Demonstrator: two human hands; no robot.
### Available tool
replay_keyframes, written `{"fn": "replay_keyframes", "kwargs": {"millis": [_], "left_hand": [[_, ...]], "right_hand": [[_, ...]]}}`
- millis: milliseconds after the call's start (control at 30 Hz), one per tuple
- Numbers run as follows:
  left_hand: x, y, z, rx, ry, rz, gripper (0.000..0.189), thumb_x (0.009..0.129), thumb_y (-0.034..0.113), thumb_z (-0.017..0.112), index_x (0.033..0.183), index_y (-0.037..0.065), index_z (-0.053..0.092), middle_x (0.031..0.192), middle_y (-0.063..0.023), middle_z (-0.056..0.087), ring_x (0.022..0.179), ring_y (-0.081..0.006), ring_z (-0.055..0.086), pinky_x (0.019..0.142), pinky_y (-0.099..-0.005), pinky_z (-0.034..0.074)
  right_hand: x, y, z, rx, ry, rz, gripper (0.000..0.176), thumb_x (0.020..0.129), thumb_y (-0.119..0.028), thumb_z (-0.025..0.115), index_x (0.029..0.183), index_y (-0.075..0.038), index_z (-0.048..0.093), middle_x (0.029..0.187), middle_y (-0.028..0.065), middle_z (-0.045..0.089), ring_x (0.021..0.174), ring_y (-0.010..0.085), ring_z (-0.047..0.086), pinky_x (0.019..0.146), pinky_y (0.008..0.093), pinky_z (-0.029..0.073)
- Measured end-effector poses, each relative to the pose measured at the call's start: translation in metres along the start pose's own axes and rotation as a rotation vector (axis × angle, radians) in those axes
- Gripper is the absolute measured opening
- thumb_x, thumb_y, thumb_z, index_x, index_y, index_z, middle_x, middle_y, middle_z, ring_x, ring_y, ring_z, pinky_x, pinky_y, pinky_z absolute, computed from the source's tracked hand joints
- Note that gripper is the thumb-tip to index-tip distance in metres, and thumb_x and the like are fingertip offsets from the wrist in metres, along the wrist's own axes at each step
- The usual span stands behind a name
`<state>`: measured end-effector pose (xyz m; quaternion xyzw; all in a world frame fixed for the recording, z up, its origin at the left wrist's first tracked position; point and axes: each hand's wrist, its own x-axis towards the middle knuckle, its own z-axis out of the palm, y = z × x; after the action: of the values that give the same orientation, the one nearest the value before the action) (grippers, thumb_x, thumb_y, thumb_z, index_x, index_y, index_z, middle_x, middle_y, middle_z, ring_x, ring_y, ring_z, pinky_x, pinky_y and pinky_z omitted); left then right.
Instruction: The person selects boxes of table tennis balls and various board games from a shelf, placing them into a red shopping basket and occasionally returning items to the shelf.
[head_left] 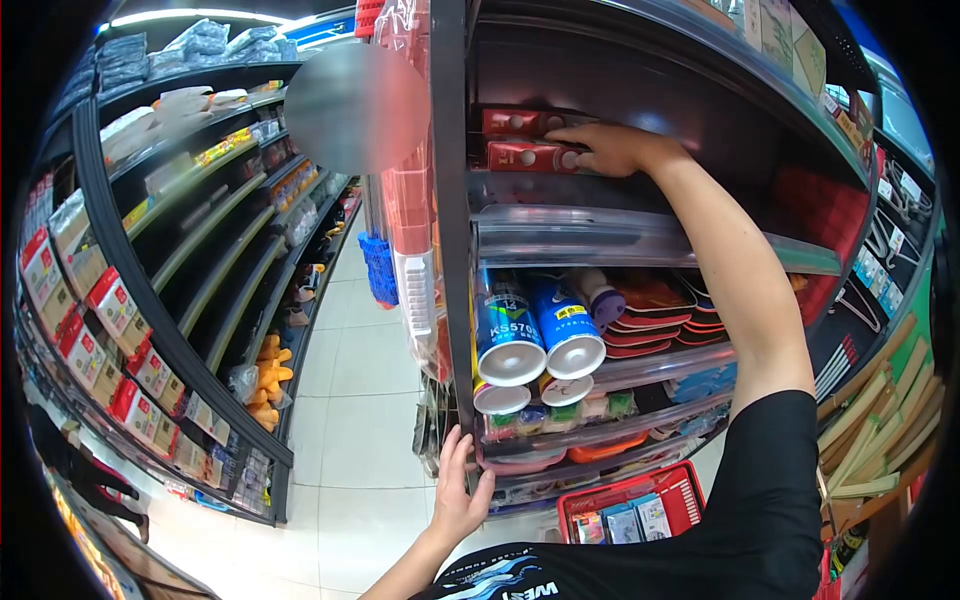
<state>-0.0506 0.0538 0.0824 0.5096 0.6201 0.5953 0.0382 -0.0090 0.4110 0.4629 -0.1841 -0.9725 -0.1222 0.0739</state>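
My right hand (615, 150) reaches onto an upper shelf at the right end of two red boxes. Its thumb and fingers close over the end of the nearer red box (520, 157); the other red box (508, 121) lies just behind it. My left hand (461, 497) is low at the shelf unit's front corner, its fingers extended against the dark upright post (457, 250), holding nothing. Below the red boxes, blue spray cans (508, 322) with white ends lie on their sides, beside a stack of dark, red-edged flat items (650, 318).
A red basket (572, 528) with packaged goods stands on the floor below. Across the tiled aisle (335, 425) is another shelf unit (115, 220). A blue net bag (378, 268) and plastic-wrapped goods hang beside the post. Green-and-tan sticks (870, 430) stand at right.
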Motion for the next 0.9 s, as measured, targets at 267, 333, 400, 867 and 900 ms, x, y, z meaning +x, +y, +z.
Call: {"fn": "replay_keyframes", "kwargs": {"millis": [267, 333, 400, 867, 900], "left_hand": [[-0.009, -0.006, -0.007, -0.011, -0.014, -0.003, 0.061, 0.086, 0.006, 0.063, 0.138, -0.004, 0.036, 0.147, -0.0273, 0.029, 0.124, -0.0374, 0.046, 0.087, -0.0362, 0.05], [-0.015, -0.003, -0.013, 0.012, -0.044, -0.018, 0.061, 0.085, 0.005, 0.063, 0.138, -0.004, 0.036, 0.148, -0.0269, 0.029, 0.12, -0.0349, 0.049, 0.086, -0.0349, 0.05], [-0.022, 0.001, -0.018, 0.001, -0.027, -0.039, 0.061, 0.085, 0.004, 0.063, 0.138, -0.003, 0.036, 0.148, -0.0262, 0.029, 0.115, -0.0316, 0.052, 0.085, -0.0339, 0.05], [-0.122, -0.031, -0.022, -0.152, -0.324, -0.522, 0.053, 0.091, 0.01, 0.058, 0.139, 0.001, 0.039, 0.139, -0.0151, 0.045, 0.109, -0.0211, 0.054, 0.082, -0.0301, 0.05], [-0.13, -0.034, -0.021, -0.146, -0.369, -0.539, 0.052, 0.091, 0.011, 0.059, 0.139, 0.001, 0.039, 0.138, -0.0148, 0.046, 0.108, -0.0202, 0.055, 0.081, -0.0298, 0.05]], "right_hand": [[-0.014, -0.006, -0.006, 0.046, 0.155, -0.013, 0.051, 0.093, -0.025, 0.056, 0.143, -0.017, 0.043, 0.138, 0.0203, 0.049, 0.129, 0.0369, 0.045, 0.107, 0.0413, 0.037], [-0.034, -0.015, -0.017, 0.177, 0.5, -0.015, 0.045, 0.091, -0.021, 0.059, 0.135, -0.014, 0.053, 0.122, 0.0177, 0.062, 0.117, 0.0312, 0.058, 0.098, 0.0361, 0.045], [-0.08, -0.044, -0.025, 0.376, 0.751, -0.108, 0.033, 0.092, -0.016, 0.059, 0.124, -0.007, 0.062, 0.107, 0.011, 0.069, 0.101, 0.0209, 0.065, 0.088, 0.0291, 0.049], [-0.41, -0.184, 0.312, 0.979, 0.408, 0.862, 0.023, 0.091, -0.014, 0.062, 0.109, 0.001, 0.066, 0.095, 0.0119, 0.07, 0.087, 0.0167, 0.066, 0.079, 0.0284, 0.05], [-0.436, -0.195, 0.348, 0.949, 0.348, 0.911, 0.025, 0.09, -0.015, 0.062, 0.109, 0.0, 0.066, 0.095, 0.014, 0.07, 0.087, 0.0197, 0.067, 0.079, 0.0298, 0.051]]}}
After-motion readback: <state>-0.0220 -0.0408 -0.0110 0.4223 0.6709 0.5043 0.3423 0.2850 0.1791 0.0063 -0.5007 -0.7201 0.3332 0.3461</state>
